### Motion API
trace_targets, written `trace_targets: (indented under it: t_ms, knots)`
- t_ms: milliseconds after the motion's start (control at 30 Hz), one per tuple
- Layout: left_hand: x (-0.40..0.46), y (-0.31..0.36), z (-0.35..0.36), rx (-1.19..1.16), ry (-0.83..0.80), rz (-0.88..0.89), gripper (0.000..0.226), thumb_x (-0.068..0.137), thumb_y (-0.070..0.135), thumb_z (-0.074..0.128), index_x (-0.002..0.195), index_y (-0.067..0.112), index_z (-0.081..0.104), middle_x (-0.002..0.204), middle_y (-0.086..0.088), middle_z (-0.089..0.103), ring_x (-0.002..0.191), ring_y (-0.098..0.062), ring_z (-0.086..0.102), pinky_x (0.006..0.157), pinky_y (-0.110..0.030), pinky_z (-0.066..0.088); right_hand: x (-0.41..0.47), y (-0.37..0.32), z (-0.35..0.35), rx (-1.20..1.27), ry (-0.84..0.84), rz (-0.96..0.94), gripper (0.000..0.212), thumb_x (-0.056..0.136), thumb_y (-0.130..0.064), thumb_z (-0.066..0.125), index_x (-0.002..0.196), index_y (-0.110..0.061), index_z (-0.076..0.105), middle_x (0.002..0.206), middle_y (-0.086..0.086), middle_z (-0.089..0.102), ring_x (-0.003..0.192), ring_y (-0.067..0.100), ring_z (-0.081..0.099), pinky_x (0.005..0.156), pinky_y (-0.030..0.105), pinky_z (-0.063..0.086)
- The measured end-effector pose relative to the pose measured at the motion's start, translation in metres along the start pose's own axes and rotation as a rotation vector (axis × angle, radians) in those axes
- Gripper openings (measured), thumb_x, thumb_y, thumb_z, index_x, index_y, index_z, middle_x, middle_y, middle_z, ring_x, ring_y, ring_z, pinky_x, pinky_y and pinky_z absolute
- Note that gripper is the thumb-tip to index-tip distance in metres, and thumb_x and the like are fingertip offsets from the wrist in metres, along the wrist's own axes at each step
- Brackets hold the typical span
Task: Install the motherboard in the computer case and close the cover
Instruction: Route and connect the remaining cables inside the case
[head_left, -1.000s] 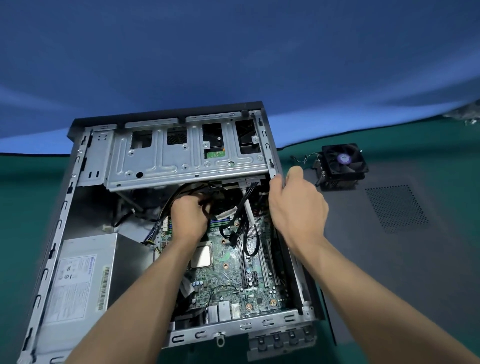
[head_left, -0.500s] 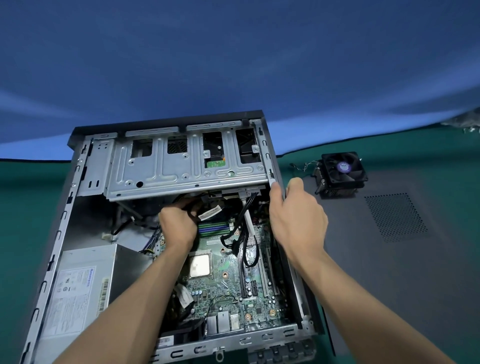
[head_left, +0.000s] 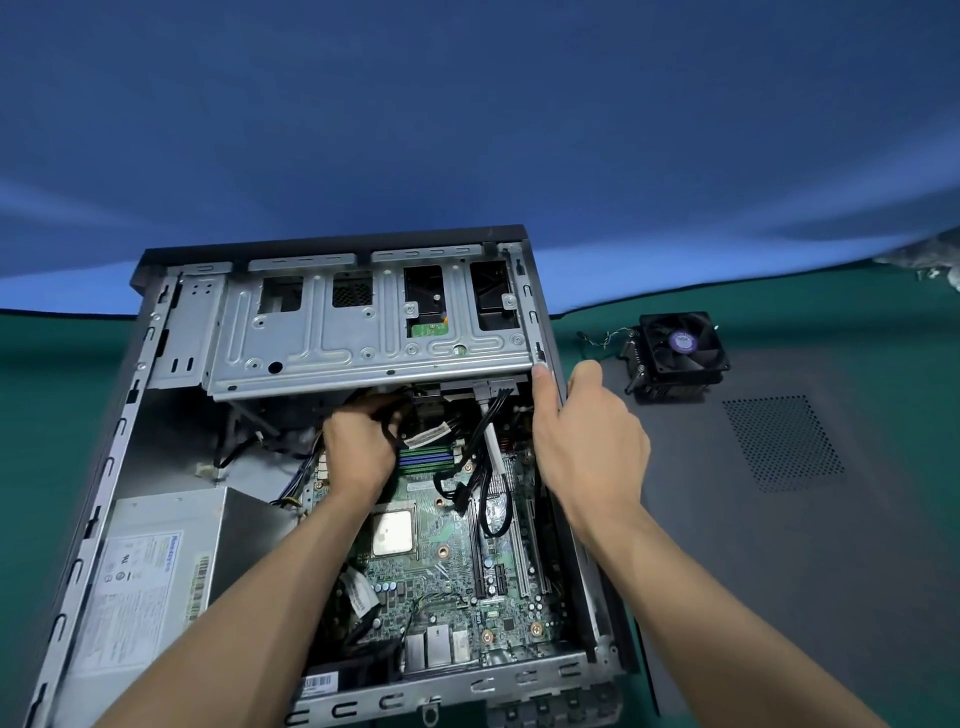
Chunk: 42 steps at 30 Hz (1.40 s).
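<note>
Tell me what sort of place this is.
Probably a staged computer-repair bench rather than a home desk. An open computer case lies on a green table cover, a loose cooling fan and the dark side cover sit beside it, and a blue backdrop hangs behind.

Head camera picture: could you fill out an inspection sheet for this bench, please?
Surface: green mat; a dark perforated side panel lies flat on it, right of the case.
Job's things: case open, on its side; motherboard inside; drive cage at the far end; power supply near left.
Clutter: cooler fan on the mat, beyond the panel.
Grip: left hand holds black cables under the cage; right hand grips the case's right wall.
Cables: black cables hang loose over the board.
Surroundings: blue backdrop.
</note>
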<state>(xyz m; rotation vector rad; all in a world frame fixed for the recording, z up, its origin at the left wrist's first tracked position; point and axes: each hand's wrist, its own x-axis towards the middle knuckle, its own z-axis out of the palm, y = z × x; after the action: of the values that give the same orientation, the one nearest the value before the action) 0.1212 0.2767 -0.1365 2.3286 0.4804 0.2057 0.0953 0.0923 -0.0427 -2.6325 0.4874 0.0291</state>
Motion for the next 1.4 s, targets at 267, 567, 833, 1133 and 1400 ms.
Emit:
trace_targets:
  t_ms: [267, 567, 833, 1133, 1400]
  knots:
    - [0.001, -0.004, -0.009, 0.128, -0.128, 0.269, 0.020, 0.084, 0.004, 0.066, 0.101, 0.011, 0.074, 0.096, -0.012, 0.072, 0.084, -0.030, 0.067, 0.074, -0.028, 0.047, 0.000, 0.000, -0.001, 0.005, 0.006, 0.001, 0.040, 0.099, -0.050, 0.028, 0.086, -0.013, 0.037, 0.061, -0.003, 0.044, 0.050, 0.012, 0.037, 0.048, 0.033, 0.021]
    - [0.014, -0.006, -0.009, 0.130, -0.217, 0.127, 0.024, 0.090, 0.013, 0.062, 0.112, 0.014, 0.070, 0.098, -0.016, 0.071, 0.077, -0.034, 0.066, 0.066, -0.030, 0.052, 0.001, 0.002, 0.002, 0.019, 0.006, 0.002, 0.039, 0.099, -0.049, 0.029, 0.087, -0.013, 0.037, 0.062, -0.003, 0.044, 0.051, 0.012, 0.036, 0.051, 0.034, 0.023]
    - [0.014, -0.010, -0.010, 0.302, -0.303, 0.198, 0.028, 0.095, 0.016, 0.055, 0.120, 0.021, 0.065, 0.091, -0.019, 0.070, 0.071, -0.033, 0.065, 0.065, -0.035, 0.054, 0.001, 0.003, 0.003, 0.016, 0.051, -0.011, 0.039, 0.099, -0.049, 0.031, 0.085, -0.013, 0.037, 0.060, -0.003, 0.044, 0.050, 0.011, 0.036, 0.046, 0.028, 0.016]
    - [0.014, -0.006, -0.006, 0.231, -0.247, 0.113, 0.023, 0.091, 0.017, 0.061, 0.112, 0.012, 0.070, 0.087, -0.023, 0.069, 0.066, -0.033, 0.060, 0.058, -0.030, 0.043, 0.002, 0.004, 0.005, 0.017, 0.065, -0.014, 0.038, 0.098, -0.049, 0.032, 0.086, -0.014, 0.038, 0.060, -0.004, 0.043, 0.050, 0.011, 0.036, 0.046, 0.029, 0.016]
    - [0.005, -0.001, -0.010, 0.267, -0.262, 0.010, 0.022, 0.089, 0.013, 0.062, 0.087, -0.007, 0.069, 0.078, -0.025, 0.066, 0.070, -0.036, 0.064, 0.059, -0.032, 0.042, 0.001, 0.004, 0.005, -0.005, 0.064, -0.016, 0.039, 0.099, -0.049, 0.030, 0.090, -0.012, 0.039, 0.061, -0.004, 0.043, 0.051, 0.011, 0.036, 0.048, 0.032, 0.019]
